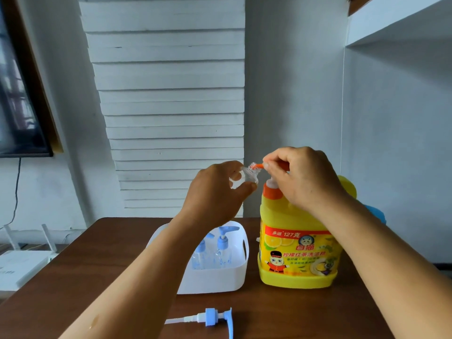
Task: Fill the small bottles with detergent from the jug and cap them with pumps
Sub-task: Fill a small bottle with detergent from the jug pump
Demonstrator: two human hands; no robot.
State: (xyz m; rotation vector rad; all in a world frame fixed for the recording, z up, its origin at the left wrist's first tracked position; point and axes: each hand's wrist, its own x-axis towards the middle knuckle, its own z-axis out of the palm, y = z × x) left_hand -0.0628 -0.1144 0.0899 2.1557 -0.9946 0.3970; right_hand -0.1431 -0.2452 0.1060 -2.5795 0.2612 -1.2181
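A small clear bottle [244, 178] is gripped by the left hand [215, 192], held tilted in the air with its neck touching the orange spout [258, 165] of the yellow jug [297, 241], which stands on the worktop [97, 277]. The jug's pump head is pressed by the right hand [300, 177], fingers curled over it. At 9 o'clock of the jug a white basket [215, 277] holds blue-pumped bottles [221, 250], and at 6 o'clock of the basket a loose blue pump [212, 317] lies flat
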